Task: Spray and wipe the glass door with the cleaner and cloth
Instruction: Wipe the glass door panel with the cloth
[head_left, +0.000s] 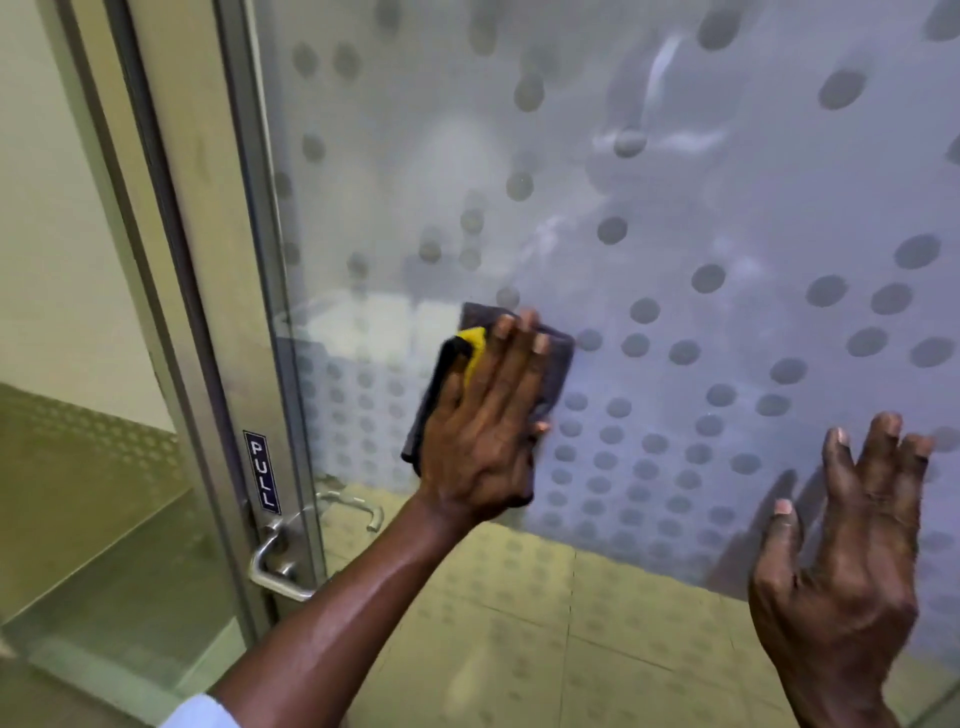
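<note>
Head view: I am pressing a folded grey cloth with a yellow and black edge (545, 364) flat against the dotted frosted glass door (675, 208) with my left hand (483, 431), fingers spread over it, just right of the metal frame. My right hand (847, 561) is lying open, fingertips touching the glass. A silver lever handle (272, 564) is sitting under a dark PULL label (262, 473).

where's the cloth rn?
Head view, left of centre: the cloth is pressed flat on the glass door under the left hand, above the door handle.
</note>
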